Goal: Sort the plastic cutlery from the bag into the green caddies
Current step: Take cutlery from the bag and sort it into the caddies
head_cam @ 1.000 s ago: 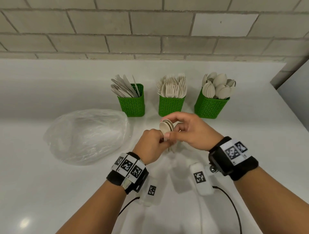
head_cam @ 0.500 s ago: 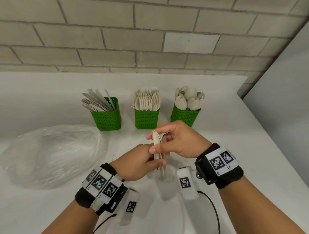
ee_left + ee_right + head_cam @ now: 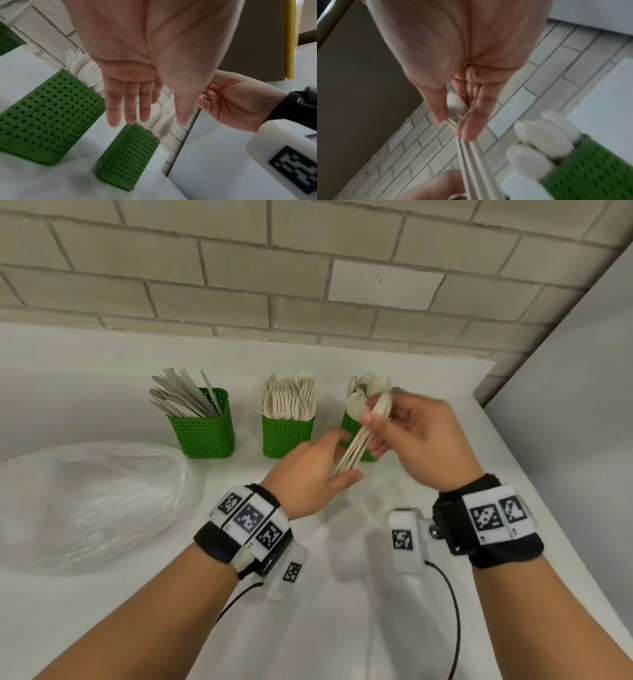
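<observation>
I am pinching a small bundle of spoons (image 3: 359,436) in my right hand (image 3: 421,440), thumb and fingertips clamped on the handles just below the bowls, with the stems trailing down and to the left. My left hand (image 3: 308,474) is sitting just under the stem ends with fingers straight and apart, gripping nothing (whether the thumb is touching the stems, I cannot tell). The bundle is hanging right in front of the spoon caddy (image 3: 352,426), the rightmost of the three green ones, and that caddy is already crowded with spoon bowls. To its left, the fork caddy (image 3: 287,436) and then the knife caddy (image 3: 202,433) are looking just as full. Farther left and nearer, the plastic bag (image 3: 89,501) is lying slumped on the white counter (image 3: 376,628); I am making out no cutlery through it. I am judging the sorting nearly finished, with this bundle perhaps the last to drop.
</observation>
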Motion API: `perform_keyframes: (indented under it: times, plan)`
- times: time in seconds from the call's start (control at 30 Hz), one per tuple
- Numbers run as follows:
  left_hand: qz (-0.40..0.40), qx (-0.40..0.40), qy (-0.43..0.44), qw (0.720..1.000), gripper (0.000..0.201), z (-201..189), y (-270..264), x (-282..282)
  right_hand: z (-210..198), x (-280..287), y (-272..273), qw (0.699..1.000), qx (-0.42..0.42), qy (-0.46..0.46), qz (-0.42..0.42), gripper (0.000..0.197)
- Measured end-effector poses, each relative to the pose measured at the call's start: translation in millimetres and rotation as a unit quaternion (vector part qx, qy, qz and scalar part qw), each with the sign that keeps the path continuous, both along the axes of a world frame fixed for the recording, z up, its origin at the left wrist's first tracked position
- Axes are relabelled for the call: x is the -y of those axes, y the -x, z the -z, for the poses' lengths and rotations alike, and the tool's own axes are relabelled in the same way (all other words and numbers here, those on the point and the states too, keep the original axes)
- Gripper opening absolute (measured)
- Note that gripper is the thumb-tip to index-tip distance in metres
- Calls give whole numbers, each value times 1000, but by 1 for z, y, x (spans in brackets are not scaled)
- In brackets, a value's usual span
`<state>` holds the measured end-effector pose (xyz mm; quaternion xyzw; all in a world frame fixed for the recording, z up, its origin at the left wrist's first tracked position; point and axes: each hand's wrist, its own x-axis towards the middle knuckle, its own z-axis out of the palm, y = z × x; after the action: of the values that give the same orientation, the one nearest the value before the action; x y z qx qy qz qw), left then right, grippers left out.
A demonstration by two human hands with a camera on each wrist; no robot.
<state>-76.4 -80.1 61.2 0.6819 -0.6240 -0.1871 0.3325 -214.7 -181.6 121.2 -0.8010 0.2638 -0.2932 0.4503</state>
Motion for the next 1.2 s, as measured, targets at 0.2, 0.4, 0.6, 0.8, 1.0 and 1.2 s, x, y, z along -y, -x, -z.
perform_keyframes:
  times: [0.2,0.4,0.6,0.8,1.0,1.2]
  plan:
    - [-74,-27,55,995,56,-2,-14,29,-16,54,-6,982,-12,146,117,22]
    - [-49,-30,55,997,57,-14,-15,62,1,62,-16,977,-25,176,114,28]
    - [-50,39,22,998,55,-22,-11,89,-4,62,-12,974,2,196,110,22]
    - [-69,170,14,983,19,-22,-12,100,7,62,-6,972,-15,207,109,19]
    - [-78,147,-2,986,28,-15,-11,104,17,63,0,969,79,167,162,20]
    - [-101,67,18,992,20,-15,-9,107,39,65,-7,969,-35,200,143,16]
